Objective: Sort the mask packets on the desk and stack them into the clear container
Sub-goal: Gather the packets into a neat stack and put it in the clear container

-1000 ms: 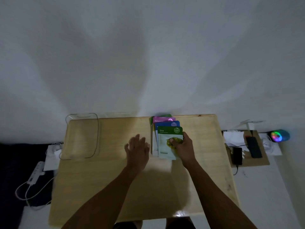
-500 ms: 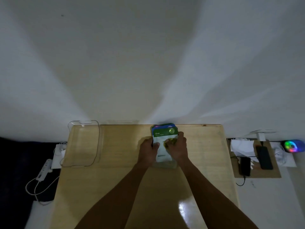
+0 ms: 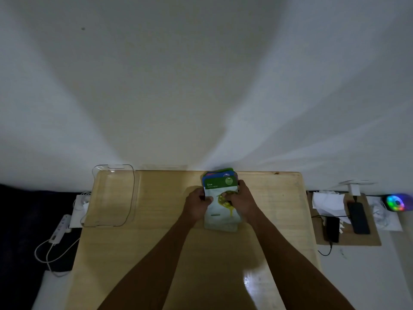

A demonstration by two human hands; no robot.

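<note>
A stack of mask packets (image 3: 220, 217) lies on the wooden desk (image 3: 161, 231), near its far edge. The top packet is white with a green "Olive" band; blue, pink and green packet edges show behind it. My left hand (image 3: 196, 204) grips the stack's left side and my right hand (image 3: 241, 201) grips its right side, thumbs on the top packet. The clear container (image 3: 112, 195) stands empty at the desk's far left corner, well apart from both hands.
A white wall rises right behind the desk. Left of the desk lie a white power strip (image 3: 60, 229) and cables. To the right, a low board (image 3: 348, 222) carries two dark phones, papers and a glowing rainbow light (image 3: 395, 202).
The fanned packets have been squared into one stack. My left hand moved right from the bare desk onto the stack's left side. The camera view shifted slightly.
</note>
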